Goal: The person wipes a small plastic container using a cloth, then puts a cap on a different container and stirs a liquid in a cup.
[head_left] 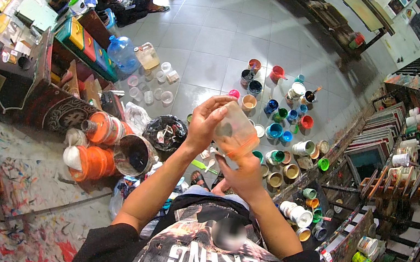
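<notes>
Both of my hands are raised in front of my chest around a cloudy, see-through plastic tub [236,126], tilted, with orange paint in its lower end. My left hand [205,123] is closed on the tub's upper left side, its fingers bent over the rim. Below, my right hand [242,176] is closed at the orange end; part of its grip is hidden and slightly blurred. Beyond the tub, on the tiled floor, stand many open paint pots, among them a red one [277,74] and a blue one [274,130].
At my left are orange buckets [96,164], a dark-stained bucket [135,155], a black bag [165,132] and a blue water jug [123,54]. Shelves with paint pots and frames [378,138] line my right. A person [131,5] reclines on the floor at the far left.
</notes>
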